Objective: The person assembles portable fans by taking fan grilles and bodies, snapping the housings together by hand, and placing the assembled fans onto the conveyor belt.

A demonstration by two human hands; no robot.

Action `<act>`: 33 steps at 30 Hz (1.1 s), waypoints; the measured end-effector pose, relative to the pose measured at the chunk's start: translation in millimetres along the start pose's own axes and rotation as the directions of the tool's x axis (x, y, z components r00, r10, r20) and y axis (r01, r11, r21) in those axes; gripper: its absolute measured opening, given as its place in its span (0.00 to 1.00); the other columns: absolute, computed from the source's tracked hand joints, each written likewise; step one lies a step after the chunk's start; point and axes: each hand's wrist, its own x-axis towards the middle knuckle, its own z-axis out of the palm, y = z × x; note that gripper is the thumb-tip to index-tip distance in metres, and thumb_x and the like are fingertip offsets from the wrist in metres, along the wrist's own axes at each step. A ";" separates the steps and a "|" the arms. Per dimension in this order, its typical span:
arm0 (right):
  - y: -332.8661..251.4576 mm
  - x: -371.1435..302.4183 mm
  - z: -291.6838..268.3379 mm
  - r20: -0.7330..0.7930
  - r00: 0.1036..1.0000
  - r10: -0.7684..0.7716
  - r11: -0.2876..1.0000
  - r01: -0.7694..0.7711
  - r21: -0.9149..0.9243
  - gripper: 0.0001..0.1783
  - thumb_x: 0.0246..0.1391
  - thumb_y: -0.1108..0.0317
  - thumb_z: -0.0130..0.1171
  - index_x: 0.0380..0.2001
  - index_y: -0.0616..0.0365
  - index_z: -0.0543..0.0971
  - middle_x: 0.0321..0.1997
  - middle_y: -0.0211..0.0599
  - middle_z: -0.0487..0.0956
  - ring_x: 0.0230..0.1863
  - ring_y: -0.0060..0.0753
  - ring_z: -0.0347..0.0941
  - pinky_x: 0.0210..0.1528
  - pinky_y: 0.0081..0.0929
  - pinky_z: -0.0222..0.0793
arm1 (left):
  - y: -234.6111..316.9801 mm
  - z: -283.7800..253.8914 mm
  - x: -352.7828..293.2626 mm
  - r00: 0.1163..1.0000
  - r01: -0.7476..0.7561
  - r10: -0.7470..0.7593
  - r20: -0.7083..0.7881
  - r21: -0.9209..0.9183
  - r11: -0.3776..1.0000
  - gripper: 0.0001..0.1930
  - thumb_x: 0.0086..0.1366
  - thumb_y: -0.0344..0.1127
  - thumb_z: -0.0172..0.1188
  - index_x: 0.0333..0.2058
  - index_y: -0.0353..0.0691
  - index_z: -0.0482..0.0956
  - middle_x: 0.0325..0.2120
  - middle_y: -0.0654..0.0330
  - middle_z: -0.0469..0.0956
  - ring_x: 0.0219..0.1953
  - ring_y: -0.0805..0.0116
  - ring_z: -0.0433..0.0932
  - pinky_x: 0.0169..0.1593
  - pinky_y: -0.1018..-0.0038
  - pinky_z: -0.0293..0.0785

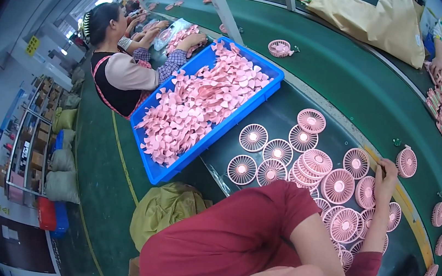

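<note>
My right hand (pixel 388 169) reaches over the far edge of the worktable, its fingers curled together. Whatever they hold, if anything, is too small to make out. Just right of it, on the green belt, stands a pink round fan housing (pixel 407 162) with slatted sides. Below the fingers, a pink fan grille (pixel 366 192) leans among several others. Stacked grilles (pixel 314 165) and a larger fan housing (pixel 337 185) lie to the left of my right forearm. My left arm bends down across the lower middle, and its hand is out of sight.
A blue crate (pixel 215 143) heaped with pink fan blades (pixel 197 107) stands on the table at the left. Beyond it a co-worker (pixel 124 68) handles more blades. The green conveyor belt (pixel 329 68) curves past, carrying spaced fan housings. A yellow-green sack (pixel 165 214) sits beside me.
</note>
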 end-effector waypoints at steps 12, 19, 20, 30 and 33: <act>-5.0 -1.7 -0.5 0.001 1.000 0.013 1.000 -0.013 -0.005 0.07 0.54 0.75 0.59 0.36 0.64 0.79 0.46 0.46 0.78 0.49 0.48 0.73 0.54 0.37 0.68 | -2.5 4.2 -4.8 0.999 0.036 -0.036 -0.010 -0.009 0.999 0.11 0.64 0.34 0.60 0.41 0.33 0.78 0.36 0.56 0.79 0.40 0.60 0.79 0.42 0.67 0.75; -8.4 -0.7 0.7 -0.001 1.000 0.011 1.000 -0.011 -0.015 0.07 0.53 0.75 0.59 0.36 0.65 0.79 0.46 0.46 0.79 0.49 0.48 0.73 0.54 0.38 0.68 | -4.2 4.3 -5.3 0.999 0.038 -0.038 -0.030 -0.020 0.999 0.11 0.64 0.34 0.60 0.41 0.33 0.78 0.35 0.56 0.79 0.39 0.60 0.79 0.42 0.67 0.75; -9.7 -0.7 0.3 -0.002 1.000 0.019 1.000 -0.019 -0.013 0.07 0.53 0.75 0.59 0.36 0.64 0.79 0.46 0.46 0.79 0.49 0.48 0.73 0.54 0.38 0.68 | -4.4 4.0 -5.4 0.999 0.038 -0.038 -0.032 -0.022 0.999 0.11 0.64 0.34 0.60 0.41 0.33 0.78 0.35 0.56 0.79 0.39 0.60 0.79 0.42 0.67 0.75; -10.2 1.2 0.6 -0.004 1.000 0.009 1.000 -0.009 -0.024 0.07 0.53 0.75 0.59 0.36 0.64 0.79 0.46 0.46 0.78 0.50 0.48 0.73 0.55 0.38 0.68 | -5.3 -0.4 -4.7 0.997 0.046 -0.047 -0.054 -0.018 0.999 0.11 0.64 0.33 0.60 0.41 0.33 0.77 0.35 0.56 0.79 0.39 0.59 0.79 0.41 0.67 0.75; -9.3 -0.7 -1.5 0.015 0.999 0.031 0.999 -0.030 -0.020 0.07 0.53 0.75 0.59 0.36 0.64 0.79 0.46 0.46 0.78 0.50 0.48 0.73 0.55 0.38 0.68 | -3.1 -4.0 -6.0 0.997 0.054 -0.054 -0.063 0.005 0.999 0.11 0.64 0.33 0.60 0.41 0.33 0.77 0.35 0.56 0.79 0.38 0.59 0.79 0.41 0.67 0.75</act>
